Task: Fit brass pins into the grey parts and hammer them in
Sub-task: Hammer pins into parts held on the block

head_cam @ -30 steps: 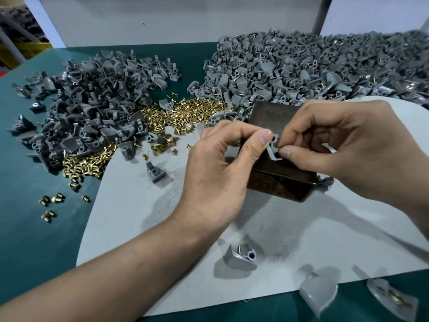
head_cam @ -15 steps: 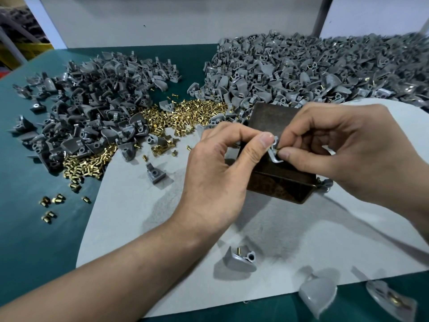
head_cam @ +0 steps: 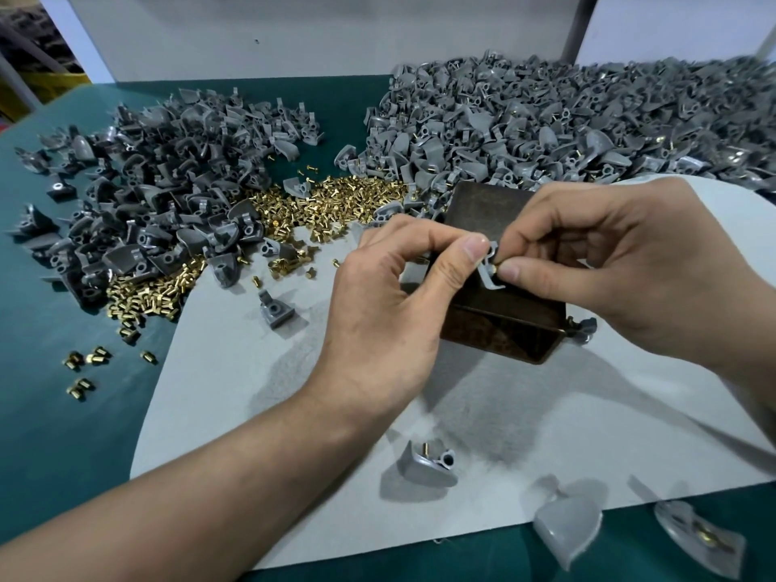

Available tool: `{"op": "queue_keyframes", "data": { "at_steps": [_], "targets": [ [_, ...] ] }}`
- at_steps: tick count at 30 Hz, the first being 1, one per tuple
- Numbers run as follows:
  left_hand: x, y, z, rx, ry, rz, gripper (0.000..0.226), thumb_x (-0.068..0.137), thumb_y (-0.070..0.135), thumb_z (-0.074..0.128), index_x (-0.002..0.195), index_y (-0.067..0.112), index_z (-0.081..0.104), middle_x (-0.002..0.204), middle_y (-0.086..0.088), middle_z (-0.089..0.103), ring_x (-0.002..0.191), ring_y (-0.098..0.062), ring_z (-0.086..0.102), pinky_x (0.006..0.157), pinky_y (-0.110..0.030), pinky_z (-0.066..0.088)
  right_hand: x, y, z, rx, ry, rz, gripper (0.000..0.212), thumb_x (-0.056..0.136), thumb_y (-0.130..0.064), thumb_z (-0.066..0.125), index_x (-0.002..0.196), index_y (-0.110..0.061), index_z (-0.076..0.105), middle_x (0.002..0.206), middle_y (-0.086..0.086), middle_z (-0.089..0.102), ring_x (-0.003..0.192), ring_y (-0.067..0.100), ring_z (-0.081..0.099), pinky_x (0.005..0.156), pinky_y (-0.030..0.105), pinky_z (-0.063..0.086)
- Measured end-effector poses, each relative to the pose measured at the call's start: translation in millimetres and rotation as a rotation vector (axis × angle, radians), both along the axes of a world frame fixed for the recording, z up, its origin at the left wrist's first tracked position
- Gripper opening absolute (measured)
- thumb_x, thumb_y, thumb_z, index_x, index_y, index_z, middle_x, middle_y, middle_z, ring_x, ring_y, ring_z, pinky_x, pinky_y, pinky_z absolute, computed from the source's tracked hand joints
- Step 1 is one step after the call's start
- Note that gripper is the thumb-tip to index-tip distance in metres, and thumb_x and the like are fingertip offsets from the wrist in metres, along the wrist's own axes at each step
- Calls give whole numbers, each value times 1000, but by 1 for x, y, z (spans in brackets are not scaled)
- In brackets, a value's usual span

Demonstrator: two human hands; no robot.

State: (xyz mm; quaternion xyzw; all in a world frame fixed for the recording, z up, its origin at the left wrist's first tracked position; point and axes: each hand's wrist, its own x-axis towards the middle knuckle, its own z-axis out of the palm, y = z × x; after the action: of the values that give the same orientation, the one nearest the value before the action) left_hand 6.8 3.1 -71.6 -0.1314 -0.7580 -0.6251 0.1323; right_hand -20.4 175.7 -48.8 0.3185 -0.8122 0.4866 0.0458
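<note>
My left hand [head_cam: 390, 312] pinches a small grey part [head_cam: 489, 268] between thumb and fingers, held above a dark rusty metal block [head_cam: 499, 317]. My right hand [head_cam: 621, 266] pinches a brass pin [head_cam: 496, 265] at the part's hole, thumb and forefinger tips right against it. Loose brass pins [head_cam: 319, 207] lie heaped behind my left hand. A pile of bare grey parts [head_cam: 147, 195] spreads at the left. A bigger pile of grey parts [head_cam: 546, 123], many with pins in them, fills the back right.
A grey felt mat [head_cam: 260, 396] covers the green table [head_cam: 54, 413]. One grey part with a pin [head_cam: 428, 464] lies on the mat near my left wrist, two more [head_cam: 567, 527] at the front edge, another [head_cam: 275, 312] left of my hand. A few stray pins [head_cam: 88, 359] sit far left.
Both hands have stayed over the block with the part between them; the brass pin now shows at my right fingertips against the part.
</note>
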Motion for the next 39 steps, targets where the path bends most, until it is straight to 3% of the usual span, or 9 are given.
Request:
{"op": "queue_keyframes", "data": {
  "at_steps": [18,25,29,34,39],
  "targets": [
    [1,0,1,-1,-25,-3,13,76,43,61,72,33,68,80,11,65,91,-13,59,84,-23,45,3,-2,2,15,38,-23,3,73,-17,72,73,-18,69,69,3,60,58,24,53,55,27,44],
    [1,0,2,4,-34,-8,14,77,41,60,74,31,69,80,11,65,91,-14,59,84,-21,45,1,0,7,-40,-69,16,8,68,-13,72,72,-19,70,72,12,61,62,27,54,58,27,45],
    [0,0,2,19,-38,-10,16,78,39,60,77,27,70,82,7,65,90,-13,59,79,-15,44,0,3,9,-64,-120,30,8,71,-11,70,75,-17,72,72,10,65,61,15,56,59,18,46],
    [1,0,3,25,-44,-13,18,78,39,60,77,25,71,81,6,65,89,-14,60,76,-15,46,2,2,12,-111,-140,11,7,71,-12,71,77,-8,72,65,10,62,50,8,50,50,9,40],
    [1,0,3,20,-43,-12,16,78,38,60,77,26,71,83,4,66,91,-15,60,79,-19,47,1,2,12,-66,-129,8,8,69,-15,77,75,-13,72,69,11,65,58,14,54,56,16,46]
  ]
}}
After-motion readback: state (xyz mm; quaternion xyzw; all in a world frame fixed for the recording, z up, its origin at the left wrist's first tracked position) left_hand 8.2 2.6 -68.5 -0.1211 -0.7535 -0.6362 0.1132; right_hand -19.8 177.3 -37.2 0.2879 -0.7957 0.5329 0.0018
